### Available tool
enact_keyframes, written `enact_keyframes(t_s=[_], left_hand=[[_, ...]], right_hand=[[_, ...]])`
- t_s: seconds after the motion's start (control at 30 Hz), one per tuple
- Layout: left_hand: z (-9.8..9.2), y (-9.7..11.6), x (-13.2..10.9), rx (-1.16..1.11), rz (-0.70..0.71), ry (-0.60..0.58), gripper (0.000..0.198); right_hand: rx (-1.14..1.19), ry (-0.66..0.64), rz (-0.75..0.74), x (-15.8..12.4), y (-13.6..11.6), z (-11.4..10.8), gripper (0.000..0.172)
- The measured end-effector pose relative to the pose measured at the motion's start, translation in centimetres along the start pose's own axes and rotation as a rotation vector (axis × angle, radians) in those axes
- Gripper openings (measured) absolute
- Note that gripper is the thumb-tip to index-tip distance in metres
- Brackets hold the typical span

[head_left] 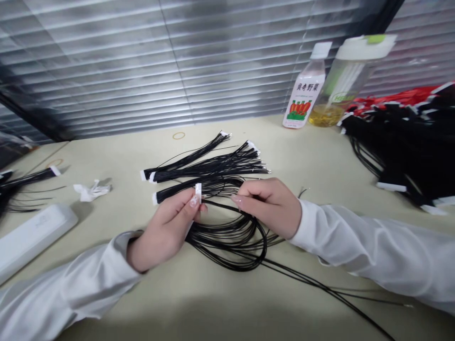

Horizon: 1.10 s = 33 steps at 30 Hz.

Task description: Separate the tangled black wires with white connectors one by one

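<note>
My left hand (165, 234) clamps a white connector (198, 193) on the black wire bundle (227, 241), while my right hand (270, 208), at three o'clock from it, pinches those wires with fingers together.

We look over a wire-assembly bench in an office-style workroom. Slatted blinds (106, 61) hang behind a pale desk (106, 161), where black wire bundles (209, 166) with white-tipped ends lie spread out and a dense heap (401, 142) of more wiring sits at right. A juice bottle (305, 87) and a tumbler (355, 80) stand against the blinds.
</note>
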<state>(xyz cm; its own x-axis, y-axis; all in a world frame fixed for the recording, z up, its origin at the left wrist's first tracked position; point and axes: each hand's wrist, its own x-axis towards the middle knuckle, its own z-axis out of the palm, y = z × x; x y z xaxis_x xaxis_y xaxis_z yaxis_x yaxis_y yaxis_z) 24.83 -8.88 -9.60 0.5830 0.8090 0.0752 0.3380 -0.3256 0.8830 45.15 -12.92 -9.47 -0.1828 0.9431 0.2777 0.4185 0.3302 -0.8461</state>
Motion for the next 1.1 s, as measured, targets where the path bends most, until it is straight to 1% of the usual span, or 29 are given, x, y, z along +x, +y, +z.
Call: enact_keyframes(t_s=[0.2,0.43,0.57,0.77,0.93,1.1], left_hand=[[0.02,-0.04,-0.07,0.017,0.006,0.002,0.03],[0.02,-0.15,0.04,0.008,0.014,0.001,0.03],[0.03,-0.16,-0.01,-0.001,0.009,0.006,0.029],[0.09,-0.01,0.19,-0.011,-0.001,0.016,0.029],[0.1,0.13,0.1,-0.043,-0.021,0.01,0.029],[0.08,0.21,0.05,-0.026,-0.024,0.007,0.029]], right_hand=[[0.017,0.007,0.032,0.0,-0.11,0.04,0.027],[0.042,-0.032,-0.013,-0.07,-0.12,-0.01,0.031],[0.005,-0.02,0.006,0.0,0.07,0.04,0.03],[0.018,-0.011,0.027,0.04,0.14,0.12,0.03],[0.032,-0.035,0.005,-0.02,0.1,0.11,0.03],[0.048,-0.015,0.006,0.07,0.08,0.15,0.029]])
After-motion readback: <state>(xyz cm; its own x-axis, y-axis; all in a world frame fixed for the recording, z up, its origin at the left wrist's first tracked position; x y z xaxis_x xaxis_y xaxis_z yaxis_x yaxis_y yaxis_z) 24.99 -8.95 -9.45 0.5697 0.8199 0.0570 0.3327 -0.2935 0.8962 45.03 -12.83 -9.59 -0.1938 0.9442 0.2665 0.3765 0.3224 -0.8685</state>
